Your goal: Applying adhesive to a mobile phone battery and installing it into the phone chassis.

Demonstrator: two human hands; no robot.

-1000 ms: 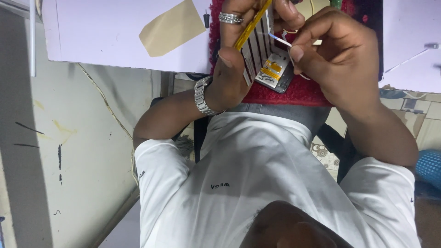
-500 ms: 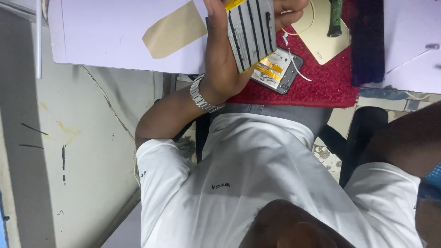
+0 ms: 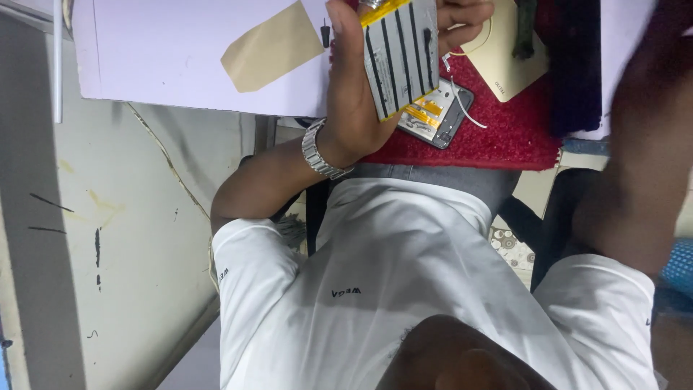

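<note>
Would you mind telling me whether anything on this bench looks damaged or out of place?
The phone on the red mat lies opened, its insides and a loose white wire exposed. The left hand holds the striped grey battery out of it. The beige back cover lies apart. The wall shows a long crack.

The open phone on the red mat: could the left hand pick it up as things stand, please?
Probably not yet: the left hand is gripping the battery just over the phone, though nothing else covers it.

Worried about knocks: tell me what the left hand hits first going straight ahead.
Nothing visible: left hand, holding the battery, points past the picture's top edge above the mat; depth unclear.
</note>
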